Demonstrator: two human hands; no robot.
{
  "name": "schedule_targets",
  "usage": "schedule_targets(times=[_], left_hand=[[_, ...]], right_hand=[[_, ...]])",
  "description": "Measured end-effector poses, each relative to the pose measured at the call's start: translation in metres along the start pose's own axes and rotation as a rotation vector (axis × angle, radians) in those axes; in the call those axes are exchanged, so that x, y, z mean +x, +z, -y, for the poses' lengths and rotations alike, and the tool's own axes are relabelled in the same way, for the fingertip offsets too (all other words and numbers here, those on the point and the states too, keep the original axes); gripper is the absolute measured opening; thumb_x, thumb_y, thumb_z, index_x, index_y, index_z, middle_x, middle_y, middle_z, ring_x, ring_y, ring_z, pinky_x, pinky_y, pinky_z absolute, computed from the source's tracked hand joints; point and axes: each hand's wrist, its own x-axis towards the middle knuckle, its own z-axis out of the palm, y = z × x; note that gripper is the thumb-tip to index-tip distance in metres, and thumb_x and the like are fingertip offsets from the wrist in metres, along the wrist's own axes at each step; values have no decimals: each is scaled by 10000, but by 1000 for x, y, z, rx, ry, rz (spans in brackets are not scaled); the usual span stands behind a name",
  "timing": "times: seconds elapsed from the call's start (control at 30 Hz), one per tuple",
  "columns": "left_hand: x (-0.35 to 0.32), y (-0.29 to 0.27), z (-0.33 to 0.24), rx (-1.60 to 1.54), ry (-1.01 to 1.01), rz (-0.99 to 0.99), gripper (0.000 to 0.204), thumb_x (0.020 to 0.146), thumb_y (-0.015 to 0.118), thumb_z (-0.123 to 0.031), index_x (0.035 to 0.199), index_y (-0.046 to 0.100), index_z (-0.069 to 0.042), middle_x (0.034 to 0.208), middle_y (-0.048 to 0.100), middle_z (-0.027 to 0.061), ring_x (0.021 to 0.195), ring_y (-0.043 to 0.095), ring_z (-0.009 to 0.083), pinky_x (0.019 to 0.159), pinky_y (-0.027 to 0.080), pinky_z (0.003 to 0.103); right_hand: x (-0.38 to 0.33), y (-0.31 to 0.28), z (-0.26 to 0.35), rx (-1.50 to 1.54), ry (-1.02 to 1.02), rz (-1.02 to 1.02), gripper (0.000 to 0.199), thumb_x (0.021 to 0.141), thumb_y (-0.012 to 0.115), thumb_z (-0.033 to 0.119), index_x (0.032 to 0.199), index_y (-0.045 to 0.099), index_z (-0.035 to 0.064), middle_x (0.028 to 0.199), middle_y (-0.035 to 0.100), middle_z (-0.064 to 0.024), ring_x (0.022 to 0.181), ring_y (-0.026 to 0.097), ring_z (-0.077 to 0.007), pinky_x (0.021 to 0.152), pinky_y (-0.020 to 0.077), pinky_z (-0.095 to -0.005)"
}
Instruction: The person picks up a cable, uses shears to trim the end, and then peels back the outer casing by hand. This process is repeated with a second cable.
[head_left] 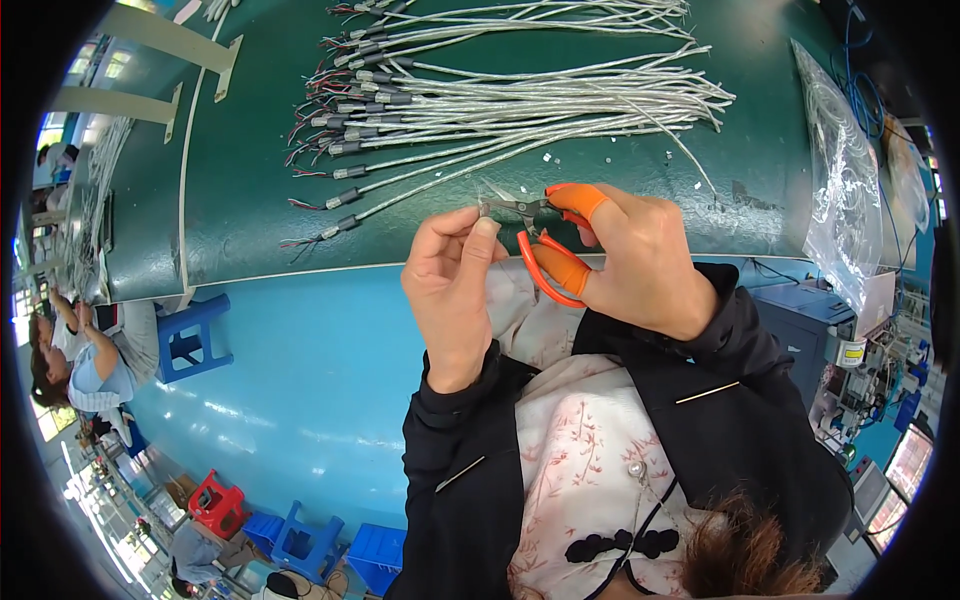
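Observation:
My left hand (455, 270) is closed in a pinch, thumb against forefinger, on a small whitish piece too small to name. Red-handled scissors (531, 209) are gripped in my right hand (650, 255), which wears orange finger covers (563, 268) on thumb and finger. The scissors' blades are parted, and their tips reach the left fingertips. Both hands are at the table's near edge. Beyond them lies a bundle of silvery cables (540, 105), with dark sleeves and thin bared wires at the left ends.
White scraps (548, 157) dot the green table (240, 215). Clear plastic bags (845, 170) hang over its right side. A blue stool (193, 338) stands on the floor to the left, near a seated person (95, 365). A grey cabinet (795, 320) is at the right.

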Motion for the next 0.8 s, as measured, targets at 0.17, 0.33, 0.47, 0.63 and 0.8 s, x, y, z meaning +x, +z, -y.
schedule_targets(times=[0.17,0.33,0.47,0.63,0.8], left_hand=[[0,-3,-1,42,-7,1,140,870,615,-17,1008,595,-6,810,596,13,704,538,71,635,432,197],[2,-6,2,189,84,37,138,870,613,-16,1006,606,1,868,607,31,723,532,80,666,429,206],[3,-9,4,285,159,46,123,863,613,0,985,616,1,893,578,25,785,537,90,702,432,208],[7,-16,5,340,192,104,129,861,609,15,988,622,1,923,590,22,810,543,86,712,427,203],[5,-16,3,587,286,164,125,848,618,12,971,631,4,892,590,37,799,540,108,729,431,223]], right_hand=[[8,-15,3,120,220,244,345,701,765,138,975,605,0,708,614,-60,520,544,-128,478,421,-240],[12,-16,-19,505,477,467,315,769,722,171,988,613,-28,703,606,-26,546,522,-75,486,397,-209],[13,-11,-32,971,655,564,312,812,681,188,1000,605,-49,705,590,-10,566,495,-43,487,375,-190],[15,-13,-32,1098,779,658,309,822,665,192,995,597,-56,698,574,-11,576,475,-30,504,367,-178],[14,-13,-29,759,603,472,303,827,678,185,1006,595,-44,701,570,6,575,477,-32,509,373,-184]])
